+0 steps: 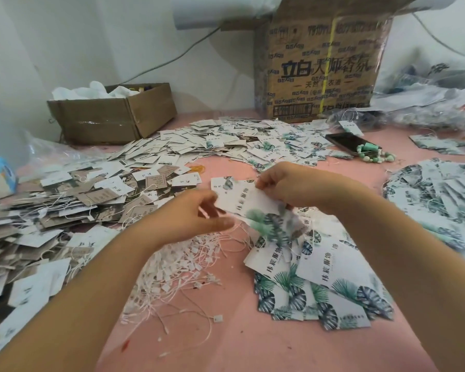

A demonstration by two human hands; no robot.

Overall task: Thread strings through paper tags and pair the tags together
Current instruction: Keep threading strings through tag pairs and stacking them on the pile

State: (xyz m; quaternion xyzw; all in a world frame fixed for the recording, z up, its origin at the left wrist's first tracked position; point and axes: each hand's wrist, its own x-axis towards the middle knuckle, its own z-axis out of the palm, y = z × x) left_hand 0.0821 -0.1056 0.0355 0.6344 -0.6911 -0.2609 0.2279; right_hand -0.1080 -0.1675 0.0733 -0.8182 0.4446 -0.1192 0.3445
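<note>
Lying nearest on the pink tabletop (253,345), a tangled heap of white strings (188,264) is seen, with a fan of leaf-printed tags (328,280) just beside it on the right. Above both, a single tag (249,201) is held off the surface. Its far corner is pinched by the right hand (287,186) and its near-left edge by the curled fingers of the left hand (196,213). Whether a string is also caught under the left thumb cannot be told.

The tag's hole is hidden, so a string end could easily be missed or frayed there. Neighbouring strings could be dragged up from the knotted heap. If either pinch is slackened, the tag would likely be lost among the unthreaded fan.

Working room is crowded by grey-brown tags (65,205) on the left and a further tag heap (440,194) on the right. Beyond, small scattered tags (226,140), a phone (344,142), a bead bracelet (377,157) and two cardboard boxes (113,116) are found.
</note>
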